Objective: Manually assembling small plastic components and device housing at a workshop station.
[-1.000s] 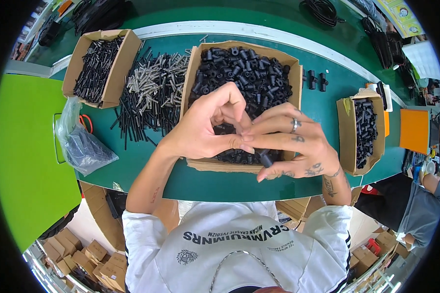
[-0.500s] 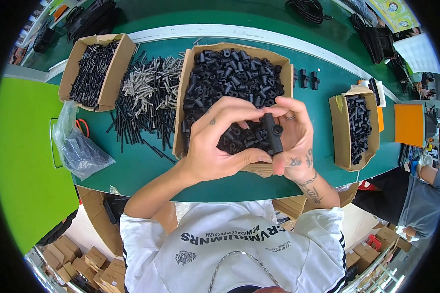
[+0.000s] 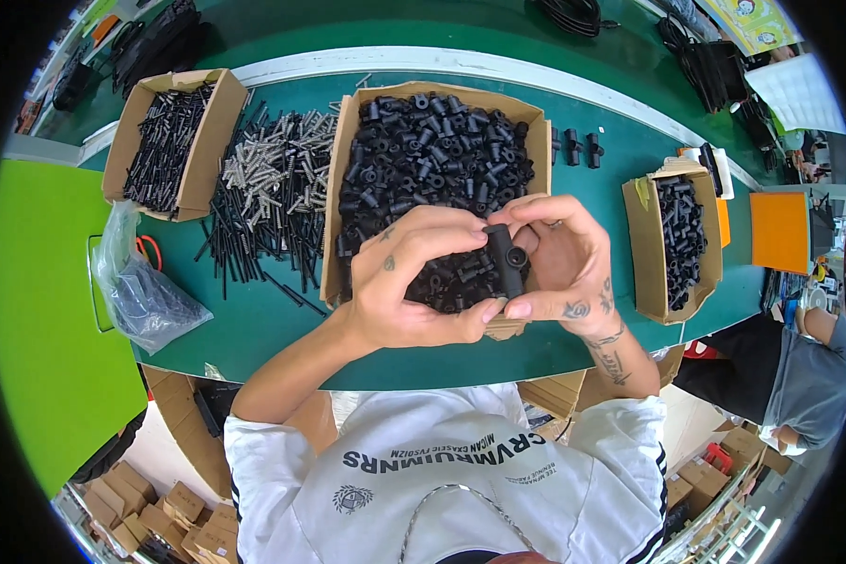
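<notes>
A black plastic tee fitting (image 3: 505,266) with a round side opening is pinched at its two ends, above the near part of a large carton (image 3: 541,155) of similar fittings. My left hand (image 3: 414,277) closes on it from the left, thumb at the lower end and fingers at the upper end. From the other side my right hand (image 3: 566,258) grips the same ends with forefinger and thumb. The side opening faces up and toward the right.
Left of the carton lie heaped springs and black rods (image 3: 277,179), then a box of rods (image 3: 197,179), a plastic bag (image 3: 146,287) and an orange handle (image 3: 148,249). Several fittings (image 3: 593,150) stand beyond the carton's right side. Further right is a smaller box (image 3: 641,249); a person (image 3: 804,385) is beyond.
Both hands still hold the fitting and have shifted slightly; my right thumb now presses nearer its lower end. The whole view has moved a little, sliding the bench leftward in the picture.
</notes>
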Demonstrator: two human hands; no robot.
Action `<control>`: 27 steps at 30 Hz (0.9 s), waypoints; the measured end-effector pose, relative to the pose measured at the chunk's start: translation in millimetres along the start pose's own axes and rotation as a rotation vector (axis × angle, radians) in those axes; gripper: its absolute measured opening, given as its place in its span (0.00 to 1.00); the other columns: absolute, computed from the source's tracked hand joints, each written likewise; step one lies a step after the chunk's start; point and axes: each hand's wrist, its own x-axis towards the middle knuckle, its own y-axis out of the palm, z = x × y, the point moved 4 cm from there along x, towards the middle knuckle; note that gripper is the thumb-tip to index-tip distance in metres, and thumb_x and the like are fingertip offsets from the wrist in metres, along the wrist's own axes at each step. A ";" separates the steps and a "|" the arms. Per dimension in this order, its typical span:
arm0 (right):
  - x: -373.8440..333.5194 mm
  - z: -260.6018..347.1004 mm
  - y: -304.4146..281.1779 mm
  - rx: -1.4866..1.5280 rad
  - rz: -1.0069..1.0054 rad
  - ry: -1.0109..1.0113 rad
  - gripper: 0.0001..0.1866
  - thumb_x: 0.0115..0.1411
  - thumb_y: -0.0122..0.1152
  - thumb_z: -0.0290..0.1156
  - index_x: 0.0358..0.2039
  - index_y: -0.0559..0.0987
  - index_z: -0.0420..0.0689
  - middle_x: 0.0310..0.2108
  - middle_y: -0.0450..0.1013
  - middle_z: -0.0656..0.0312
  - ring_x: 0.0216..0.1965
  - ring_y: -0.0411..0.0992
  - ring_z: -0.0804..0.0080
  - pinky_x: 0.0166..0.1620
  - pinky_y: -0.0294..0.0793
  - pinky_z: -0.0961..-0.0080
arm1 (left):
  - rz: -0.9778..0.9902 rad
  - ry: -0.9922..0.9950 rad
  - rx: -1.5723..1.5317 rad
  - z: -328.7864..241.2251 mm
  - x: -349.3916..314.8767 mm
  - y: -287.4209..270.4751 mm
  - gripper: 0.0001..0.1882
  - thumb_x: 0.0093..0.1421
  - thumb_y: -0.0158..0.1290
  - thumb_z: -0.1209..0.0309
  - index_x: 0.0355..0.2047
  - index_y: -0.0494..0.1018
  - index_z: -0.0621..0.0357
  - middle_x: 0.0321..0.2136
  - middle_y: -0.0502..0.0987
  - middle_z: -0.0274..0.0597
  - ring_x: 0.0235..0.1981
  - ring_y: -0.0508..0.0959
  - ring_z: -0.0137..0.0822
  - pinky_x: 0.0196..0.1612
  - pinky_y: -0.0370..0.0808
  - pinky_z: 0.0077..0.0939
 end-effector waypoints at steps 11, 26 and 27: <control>33.1 80.5 -93.5 -1.436 0.025 -0.205 0.38 0.38 0.80 0.28 0.53 0.75 0.46 0.44 0.79 0.58 0.47 0.77 0.65 0.48 0.75 0.71 | 0.086 -0.011 0.146 -1.0 0.4 6.9 0.16 0.46 0.66 0.76 0.36 0.75 0.62 0.37 0.78 0.47 0.37 0.80 0.46 0.40 0.76 0.36; 59.9 44.3 -209.3 -1.479 0.216 0.225 0.34 0.37 0.80 0.26 0.48 0.76 0.40 0.45 0.79 0.51 0.46 0.77 0.56 0.52 0.77 0.64 | 0.239 -0.065 0.632 12.4 6.3 -2.3 0.10 0.48 0.61 0.77 0.33 0.76 0.60 0.38 0.76 0.43 0.43 0.77 0.45 0.43 0.71 0.37; 61.9 42.6 -209.9 -1.482 0.222 0.239 0.35 0.37 0.80 0.27 0.49 0.76 0.40 0.45 0.78 0.51 0.45 0.77 0.56 0.52 0.77 0.64 | 0.270 -0.104 0.695 13.7 6.1 -3.8 0.11 0.50 0.61 0.76 0.35 0.76 0.60 0.40 0.75 0.43 0.44 0.76 0.45 0.44 0.70 0.38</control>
